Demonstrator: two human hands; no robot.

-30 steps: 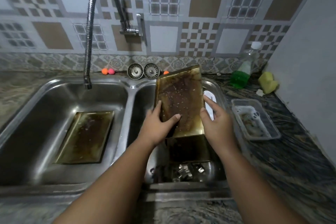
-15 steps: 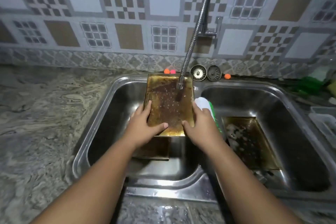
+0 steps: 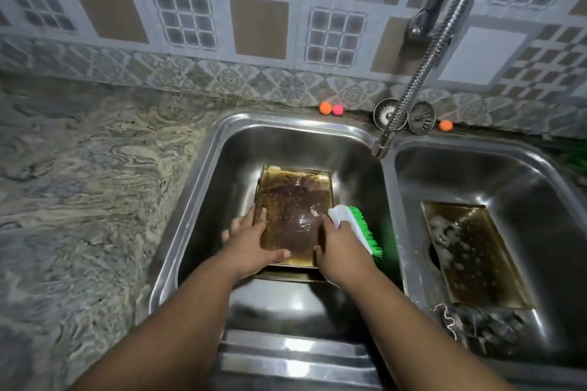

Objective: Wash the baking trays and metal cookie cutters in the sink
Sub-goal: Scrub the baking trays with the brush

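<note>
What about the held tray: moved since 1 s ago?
Yes. The held tray crossed leftward over the sink divider, from the right basin down into the left basin.

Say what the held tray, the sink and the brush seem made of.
Brown-stained rectangular baking tray: likely thin metal, gold-toned at its rim, brown crust dulling the floor. Shiny grey double sink: stainless steel by its brushed sheen and reflections. White-backed scrub brush: seemingly moulded plastic, with green synthetic-looking bristles.

Both forearms are bare along all their visible length. The left grip (image 3: 251,244) and right grip (image 3: 341,252) are bare hands.
</note>
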